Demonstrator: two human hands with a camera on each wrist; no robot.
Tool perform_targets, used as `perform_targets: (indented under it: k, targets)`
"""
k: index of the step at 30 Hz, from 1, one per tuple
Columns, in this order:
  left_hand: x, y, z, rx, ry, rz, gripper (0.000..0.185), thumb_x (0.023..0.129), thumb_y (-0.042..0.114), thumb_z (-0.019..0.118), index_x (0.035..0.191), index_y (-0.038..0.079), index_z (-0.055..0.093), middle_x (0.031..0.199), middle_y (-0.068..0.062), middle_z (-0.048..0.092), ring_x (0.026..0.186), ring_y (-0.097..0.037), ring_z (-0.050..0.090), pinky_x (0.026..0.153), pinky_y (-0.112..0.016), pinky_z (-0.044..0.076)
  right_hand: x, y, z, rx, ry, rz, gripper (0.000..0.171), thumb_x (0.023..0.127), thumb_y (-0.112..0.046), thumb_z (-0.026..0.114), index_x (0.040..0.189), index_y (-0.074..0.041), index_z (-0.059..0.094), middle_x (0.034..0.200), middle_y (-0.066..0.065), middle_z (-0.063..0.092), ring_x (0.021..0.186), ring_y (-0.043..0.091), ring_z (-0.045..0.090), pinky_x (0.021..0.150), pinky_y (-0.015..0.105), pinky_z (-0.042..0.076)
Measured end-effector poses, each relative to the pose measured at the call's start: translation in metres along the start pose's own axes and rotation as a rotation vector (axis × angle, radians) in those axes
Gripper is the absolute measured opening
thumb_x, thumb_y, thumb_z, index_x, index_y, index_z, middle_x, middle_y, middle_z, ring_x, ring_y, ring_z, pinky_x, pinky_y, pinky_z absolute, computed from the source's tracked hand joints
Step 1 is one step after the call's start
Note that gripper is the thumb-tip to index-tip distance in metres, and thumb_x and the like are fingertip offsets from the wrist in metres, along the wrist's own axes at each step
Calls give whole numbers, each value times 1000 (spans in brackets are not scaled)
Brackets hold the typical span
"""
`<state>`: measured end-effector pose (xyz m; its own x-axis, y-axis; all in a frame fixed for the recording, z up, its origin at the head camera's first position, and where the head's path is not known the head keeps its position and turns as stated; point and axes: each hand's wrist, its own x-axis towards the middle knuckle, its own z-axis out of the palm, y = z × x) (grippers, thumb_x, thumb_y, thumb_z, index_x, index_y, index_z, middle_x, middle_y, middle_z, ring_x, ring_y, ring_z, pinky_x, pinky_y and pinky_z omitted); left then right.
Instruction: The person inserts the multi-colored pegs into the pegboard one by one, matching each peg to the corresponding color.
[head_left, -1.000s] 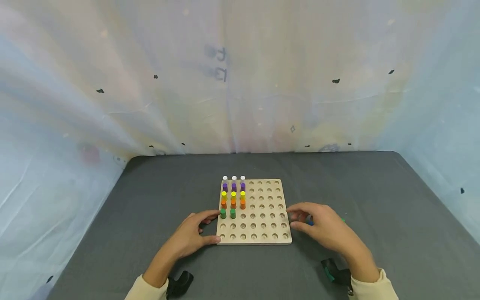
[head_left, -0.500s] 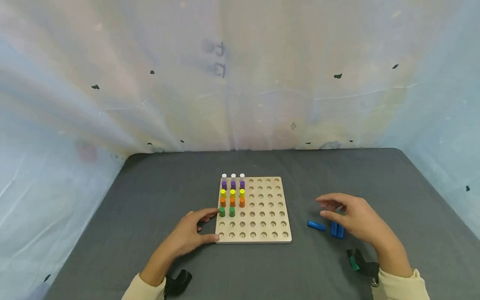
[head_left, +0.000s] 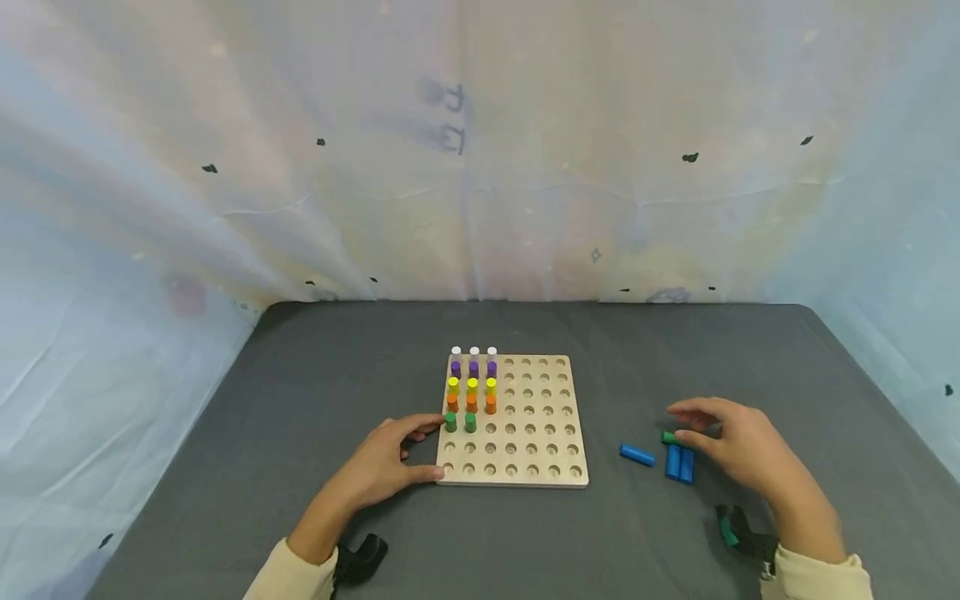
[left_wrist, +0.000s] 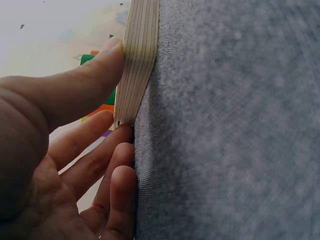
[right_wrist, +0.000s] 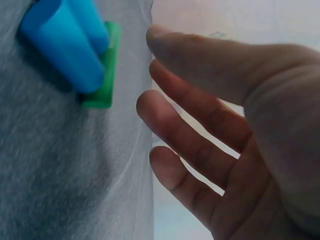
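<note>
A square pale wooden pegboard (head_left: 512,421) with rows of round holes lies on the grey cloth-covered table (head_left: 315,400). The left hand (head_left: 378,471) rests against the pegboard's left edge, thumb pressed on the near-left corner and fingers (left_wrist: 107,167) on the side, loosely extended and grasping nothing. In the pegboard's left three columns stand white, purple, yellow and orange pegs (head_left: 472,383), with two green pegs (head_left: 460,422) in the row below.

Right of the pegboard, well apart from it, lie a single blue cylinder peg (head_left: 637,454) and two blue cylinder pegs side by side (head_left: 679,462). A green peg (head_left: 669,437) lies touching the far end of the pair. The right hand (head_left: 738,450) hovers just beside this green peg, fingers (right_wrist: 175,125) relaxed and spread, not closed on anything.
</note>
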<state>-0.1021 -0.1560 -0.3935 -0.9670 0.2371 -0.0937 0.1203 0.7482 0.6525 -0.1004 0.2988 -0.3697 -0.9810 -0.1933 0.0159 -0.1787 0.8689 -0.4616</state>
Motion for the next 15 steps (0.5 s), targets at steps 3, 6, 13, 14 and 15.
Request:
perform_targets:
  k: [3,6,13,14,15]
  targets:
    - [0,0,1,-3,-8,10,67,75,32,87,135,25,61,127,4,67,112,-17,58,84,-35,49,-1,6,2,-17,8,3,32,88,-21,75,119,-17,71,103,3,71,91,22,66,75,47,53]
    - [0,1,0,-10,-13,8,67,75,33,87,136,24,60,128,4,67,112,-18,58,84,-35,49,1,9,4,-34,5,5,33,86,-20,77,118,-16,71,103,4,72,89,21,65,73,47,52]
    - [-1,0,1,2,5,-8,66,73,31,89,133,27,62,124,6,67,111,-15,57,84,-35,49,4,11,9,-34,-31,32,34,85,-19,78,118,-15,71,104,3,72,89,18,64,72,44,51]
    - [-1,0,1,4,8,-11,66,73,31,89,133,28,62,124,6,67,110,-14,57,84,-35,49,4,11,9,-35,-31,39,33,85,-19,77,118,-15,71,103,2,72,88,17,64,72,44,51]
    - [-1,1,1,2,10,-15,66,73,31,89,132,28,62,123,7,67,110,-14,56,85,-35,49,4,11,10,-34,-31,45,33,86,-19,77,118,-15,71,101,2,72,87,16,64,72,44,51]
